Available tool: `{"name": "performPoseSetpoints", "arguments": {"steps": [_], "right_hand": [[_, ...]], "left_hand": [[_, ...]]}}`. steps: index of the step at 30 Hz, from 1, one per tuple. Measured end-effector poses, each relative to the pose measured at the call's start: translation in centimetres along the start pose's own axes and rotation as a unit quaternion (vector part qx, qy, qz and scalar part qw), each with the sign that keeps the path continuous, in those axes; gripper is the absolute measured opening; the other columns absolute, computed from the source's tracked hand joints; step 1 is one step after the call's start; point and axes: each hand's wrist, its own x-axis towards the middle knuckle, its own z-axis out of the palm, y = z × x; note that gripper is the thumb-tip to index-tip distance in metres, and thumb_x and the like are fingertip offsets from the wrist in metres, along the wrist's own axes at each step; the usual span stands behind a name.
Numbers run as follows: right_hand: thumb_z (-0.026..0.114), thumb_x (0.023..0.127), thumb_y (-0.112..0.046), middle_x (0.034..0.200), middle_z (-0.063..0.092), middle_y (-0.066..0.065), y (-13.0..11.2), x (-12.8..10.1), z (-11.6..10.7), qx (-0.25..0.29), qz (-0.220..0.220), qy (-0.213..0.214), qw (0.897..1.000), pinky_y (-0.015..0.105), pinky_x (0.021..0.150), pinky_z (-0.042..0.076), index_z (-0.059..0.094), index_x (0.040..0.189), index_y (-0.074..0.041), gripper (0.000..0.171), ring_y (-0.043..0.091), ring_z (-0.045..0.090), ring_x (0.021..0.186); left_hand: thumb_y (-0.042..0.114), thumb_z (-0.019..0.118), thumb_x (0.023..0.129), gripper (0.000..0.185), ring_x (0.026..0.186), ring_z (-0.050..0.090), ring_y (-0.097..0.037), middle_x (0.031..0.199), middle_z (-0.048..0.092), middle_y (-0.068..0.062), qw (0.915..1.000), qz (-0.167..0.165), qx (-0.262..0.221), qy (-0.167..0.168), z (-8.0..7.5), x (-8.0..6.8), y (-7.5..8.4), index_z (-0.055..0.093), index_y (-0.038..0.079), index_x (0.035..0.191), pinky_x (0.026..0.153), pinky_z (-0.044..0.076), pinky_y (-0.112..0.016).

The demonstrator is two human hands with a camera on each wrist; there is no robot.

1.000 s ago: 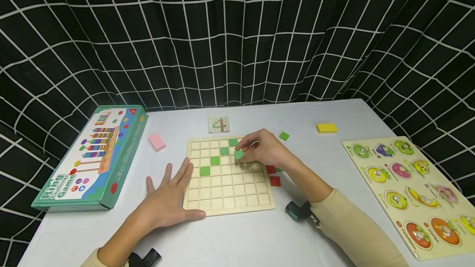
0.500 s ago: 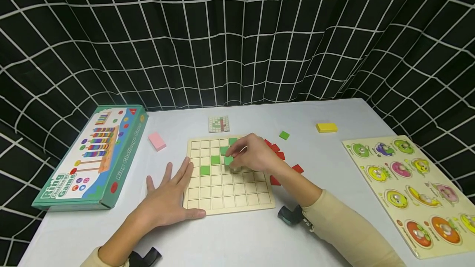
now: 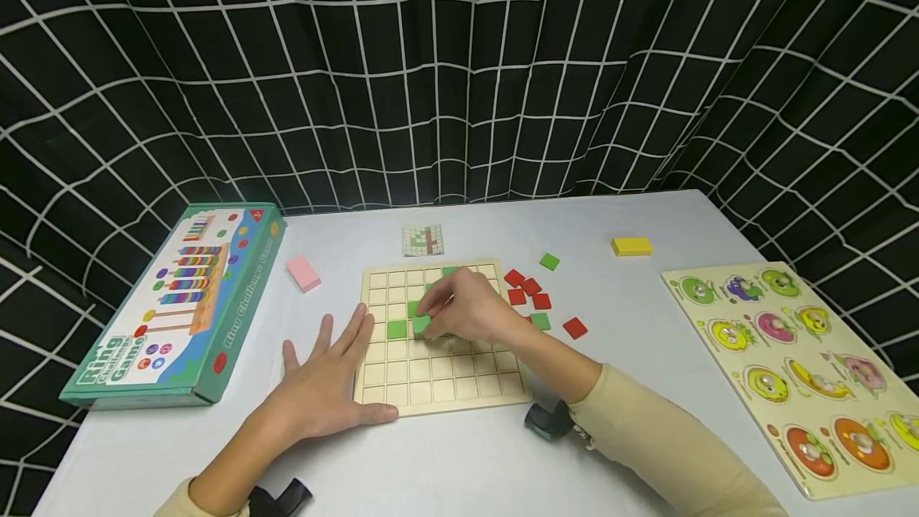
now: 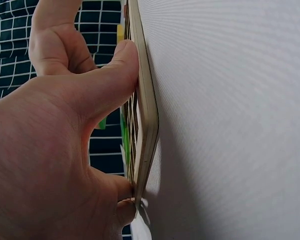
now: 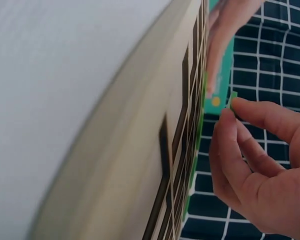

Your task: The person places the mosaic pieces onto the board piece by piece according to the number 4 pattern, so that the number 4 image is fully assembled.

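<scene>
- Wooden and pale, a grid board (image 3: 441,341) lies at the middle of a white table (image 3: 646,206), a person's two hands working at it.
- The right hand (image 3: 470,313) pinches a green tile (image 3: 421,325) between thumb and fingertips, just above the board's left-centre squares; the right wrist view shows the tile (image 5: 233,99) held clear of the surface.
- The left hand (image 3: 326,385) lies flat with fingers spread, relaxed, pressing the board's near-left corner; the left wrist view shows its thumb (image 4: 107,82) along the board's edge (image 4: 147,115).
- Green tiles already sit in a diagonal on the board, one of them (image 3: 396,330) just left of the held tile.
- Loose red tiles (image 3: 527,290) and a green one (image 3: 549,262) lie right of the board.
- A teal game box (image 3: 175,301) rests at far left, a pink block (image 3: 303,273) beside it.
- A yellow block (image 3: 632,246) and a pegged picture puzzle (image 3: 797,365) sit to the right; a small pattern card (image 3: 424,240) lies behind the board.
</scene>
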Motion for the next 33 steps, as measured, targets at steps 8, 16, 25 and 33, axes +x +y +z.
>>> {"name": "performPoseSetpoints", "arguments": {"steps": [8,16,25,33], "right_hand": [[0.089,0.074,-0.004,0.082,0.072,-0.002,-0.7,0.0,0.8,-0.013,0.008,-0.013,1.0,0.028,0.073,0.053,0.082,0.091,-0.016,0.022,0.014,0.065,0.08],[0.09,0.071,-0.002,0.08,0.072,-0.003,-1.0,0.0,1.6,-0.019,0.011,-0.02,1.0,0.027,0.073,0.053,0.082,0.087,-0.018,0.025,0.012,0.064,0.078],[0.091,0.07,-0.002,0.077,0.071,-0.004,-1.3,0.1,2.3,-0.042,0.006,-0.028,0.999,0.026,0.072,0.051,0.081,0.085,-0.018,0.024,0.011,0.062,0.077],[0.092,0.071,-0.004,0.076,0.071,-0.006,-1.6,0.3,2.9,-0.056,0.006,-0.036,0.998,0.025,0.073,0.051,0.081,0.085,-0.017,0.022,0.01,0.062,0.077]], "left_hand": [[0.082,0.072,0.074,0.132,0.158,0.005,-0.054,0.177,0.004,-0.004,1.0,0.001,0.002,0.001,-0.1,-0.2,0.0,0.015,0.01,0.168,0.102,0.002,-0.094],[0.082,0.072,0.074,0.132,0.157,0.006,-0.054,0.177,0.004,-0.004,1.0,0.002,0.001,-0.001,-0.1,-0.2,0.0,0.015,0.009,0.168,0.101,0.002,-0.094],[0.082,0.073,0.073,0.132,0.158,0.005,-0.054,0.177,0.003,-0.003,1.0,0.002,-0.001,-0.001,-0.1,-0.2,0.1,0.015,0.009,0.168,0.102,0.002,-0.094],[0.081,0.073,0.074,0.131,0.158,0.005,-0.054,0.177,0.004,-0.003,1.0,0.0,-0.004,0.0,-0.1,-0.2,0.1,0.015,0.01,0.168,0.102,0.001,-0.093]]}}
